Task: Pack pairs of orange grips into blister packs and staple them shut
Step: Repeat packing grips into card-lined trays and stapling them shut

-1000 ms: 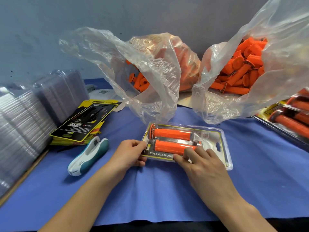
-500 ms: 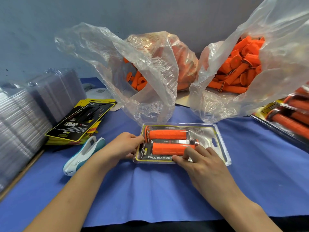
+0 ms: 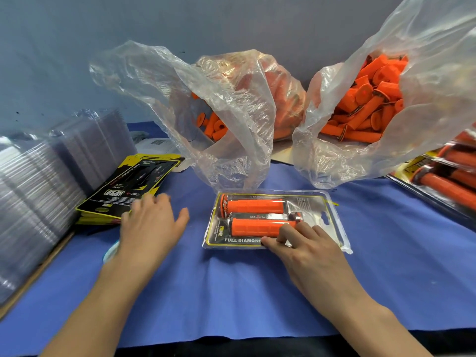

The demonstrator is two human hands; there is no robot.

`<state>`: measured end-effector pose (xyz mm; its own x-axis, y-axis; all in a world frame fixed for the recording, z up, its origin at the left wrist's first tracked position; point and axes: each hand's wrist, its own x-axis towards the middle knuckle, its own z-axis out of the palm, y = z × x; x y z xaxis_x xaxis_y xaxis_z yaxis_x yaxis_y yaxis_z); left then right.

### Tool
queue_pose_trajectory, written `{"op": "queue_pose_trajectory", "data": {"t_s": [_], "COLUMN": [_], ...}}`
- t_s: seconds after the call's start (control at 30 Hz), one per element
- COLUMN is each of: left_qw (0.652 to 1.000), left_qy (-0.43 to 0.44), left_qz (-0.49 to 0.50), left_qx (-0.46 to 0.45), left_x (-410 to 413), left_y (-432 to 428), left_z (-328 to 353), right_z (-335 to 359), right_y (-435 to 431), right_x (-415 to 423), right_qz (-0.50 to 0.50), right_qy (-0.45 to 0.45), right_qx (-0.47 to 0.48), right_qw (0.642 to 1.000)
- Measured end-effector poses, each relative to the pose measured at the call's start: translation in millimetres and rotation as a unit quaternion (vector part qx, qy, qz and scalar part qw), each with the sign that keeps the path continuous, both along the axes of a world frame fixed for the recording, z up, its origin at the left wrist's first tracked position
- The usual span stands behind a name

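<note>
A clear blister pack lies flat on the blue cloth in the middle, with two orange grips side by side on its black and yellow card. My right hand presses on the pack's near edge, fingertips on the lower grip. My left hand hovers apart from the pack, to its left, fingers spread and blurred, over the white and teal stapler, which it mostly hides. It holds nothing.
Two clear plastic bags of loose orange grips stand at the back. Printed cards lie stacked at the left, beside piles of empty clear blisters. Filled packs lie at the right edge.
My left hand has let go of the pack's left end and moved left over the stapler. My right hand stays on the pack, which has not shifted much.
</note>
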<state>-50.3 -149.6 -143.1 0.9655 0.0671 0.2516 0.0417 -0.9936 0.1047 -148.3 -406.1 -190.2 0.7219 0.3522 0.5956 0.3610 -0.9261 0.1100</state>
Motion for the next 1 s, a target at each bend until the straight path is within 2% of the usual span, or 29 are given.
{"op": "queue_pose_trajectory", "data": {"t_s": [0.1, 0.2, 0.27, 0.33, 0.4, 0.43, 0.47, 0.53, 0.57, 0.63, 0.7, 0.77, 0.83, 1.0], "left_qw": [0.994, 0.992, 0.989, 0.988, 0.980, 0.961, 0.926, 0.827, 0.787, 0.732, 0.687, 0.669, 0.679, 0.675], "left_qy": [0.071, 0.081, 0.114, 0.138, 0.151, 0.173, 0.218, 0.348, 0.402, 0.483, 0.518, 0.505, 0.479, 0.447], "left_qz": [0.048, 0.070, 0.088, 0.067, 0.024, 0.001, -0.011, -0.021, -0.033, -0.071, -0.081, -0.061, -0.050, -0.049], "left_qx": [0.068, 0.069, 0.038, -0.016, -0.130, -0.217, -0.309, -0.441, -0.466, -0.475, -0.504, -0.542, -0.554, -0.585], "left_x": [-11, -11, -9, -11, -17, -22, -27, -38, -44, -53, -56, -54, -52, -53], "left_y": [20, 35, 45, 50, 50, 47, 43, 36, 31, 18, 4, -7, -13, -22], "left_z": [-9, -12, -11, -6, 3, 9, 14, 16, 17, 14, 9, 1, -4, -10], "right_z": [1, 2, 2, 3, 4, 5, 6, 7, 8, 10, 11, 11, 12, 11], "right_y": [3, 4, 4, 5, 7, 8, 10, 13, 15, 18, 19, 19, 19, 23], "right_x": [1, 0, 1, 1, 2, 2, 2, 4, 5, 5, 5, 7, 7, 7], "right_qz": [0.000, -0.003, -0.010, -0.015, -0.014, -0.014, -0.018, -0.029, -0.034, -0.042, -0.049, -0.057, -0.062, -0.063], "right_qy": [-0.003, -0.003, -0.002, -0.007, -0.017, -0.021, -0.023, -0.017, -0.011, -0.001, 0.009, 0.018, 0.015, 0.002], "right_qx": [-0.004, -0.001, 0.001, 0.005, 0.012, 0.013, 0.010, 0.001, -0.002, -0.004, -0.003, 0.000, 0.006, 0.007], "right_qw": [1.000, 1.000, 1.000, 1.000, 1.000, 1.000, 1.000, 0.999, 0.999, 0.999, 0.999, 0.998, 0.998, 0.998]}}
